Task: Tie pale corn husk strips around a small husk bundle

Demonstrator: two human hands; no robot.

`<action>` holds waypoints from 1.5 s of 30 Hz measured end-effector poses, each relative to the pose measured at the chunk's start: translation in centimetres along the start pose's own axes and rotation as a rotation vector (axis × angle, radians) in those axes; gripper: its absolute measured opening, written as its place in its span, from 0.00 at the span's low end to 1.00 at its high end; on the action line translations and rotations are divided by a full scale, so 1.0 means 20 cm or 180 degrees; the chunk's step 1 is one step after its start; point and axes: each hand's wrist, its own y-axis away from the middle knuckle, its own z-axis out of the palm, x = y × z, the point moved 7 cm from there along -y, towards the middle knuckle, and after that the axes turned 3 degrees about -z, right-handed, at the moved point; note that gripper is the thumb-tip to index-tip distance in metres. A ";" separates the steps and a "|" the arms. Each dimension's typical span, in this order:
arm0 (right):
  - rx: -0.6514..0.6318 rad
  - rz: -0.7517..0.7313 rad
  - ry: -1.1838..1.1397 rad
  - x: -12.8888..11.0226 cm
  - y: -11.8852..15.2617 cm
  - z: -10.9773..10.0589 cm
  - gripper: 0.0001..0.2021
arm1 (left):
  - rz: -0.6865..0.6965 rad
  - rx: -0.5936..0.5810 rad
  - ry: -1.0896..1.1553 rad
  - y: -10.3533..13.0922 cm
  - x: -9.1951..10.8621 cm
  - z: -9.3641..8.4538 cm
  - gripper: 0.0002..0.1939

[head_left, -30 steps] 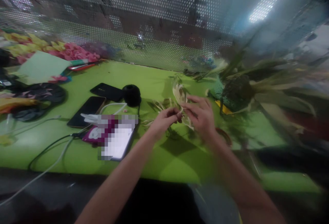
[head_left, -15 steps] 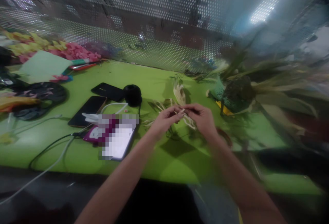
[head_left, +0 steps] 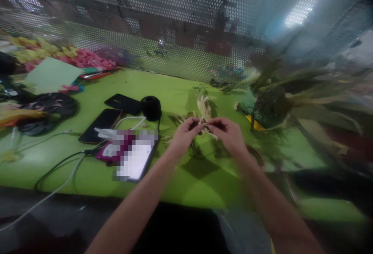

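Observation:
My left hand (head_left: 186, 133) and my right hand (head_left: 229, 133) meet over the middle of the green table (head_left: 171, 91). Each pinches a small pale strip of dried husk (head_left: 204, 126) between thumb and fingertips; the fingers partly cover it. Just beyond them lies a bundle of pale dried husk (head_left: 204, 105), and shreds of husk (head_left: 181, 118) spread to its left. A ball of black cord (head_left: 150, 108) sits further left, apart from both hands.
Two dark phones (head_left: 100, 126), a lit-screen phone (head_left: 136, 159), a magenta item (head_left: 115, 151) and cables lie left. Pink and yellow flowers (head_left: 93, 58) stand back left. Long dry leaves (head_left: 314, 110) and a green textured object (head_left: 262, 108) crowd the right. Perforated metal (head_left: 175, 36) rises behind.
My fingertips have shifted slightly left and the strip between them has turned. The fingers of both hands stay pinched together. The things on the table have not moved.

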 end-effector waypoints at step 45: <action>-0.0230 0.0843 -0.0539 0.10 -0.02 0.06 0.16 | -0.0238 -0.0137 0.0210 0.02 0.00 0.02 0.05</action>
